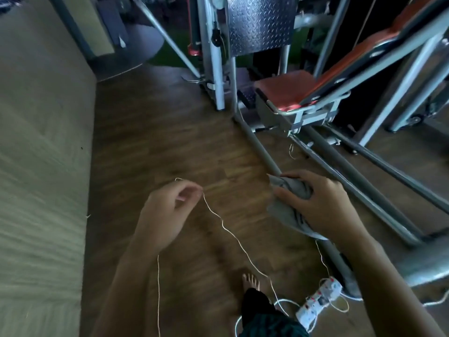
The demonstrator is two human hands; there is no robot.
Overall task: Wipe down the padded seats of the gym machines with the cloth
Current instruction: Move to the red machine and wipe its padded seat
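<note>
At the bottom of the view, over the wooden floor (158, 142), our bare foot (251, 282) stands near a white power strip (318, 300) (its cord (236, 327) loops on the boards). Just above, our left hand (167, 215) pinches a thin pale string (226, 227) between thumb and curled fingertips; the string trails down toward the foot. Our right hand (318, 207) has its fingers curled round the bunched gray cloth (294, 188), in front of a gray metal bar (262, 152) and well apart from the seat. Farther off, the red padded seat (286, 91) sits low, its red backrest (364, 59) sloping up to the right, and a patterned metal plate (260, 23) stands behind.
</note>
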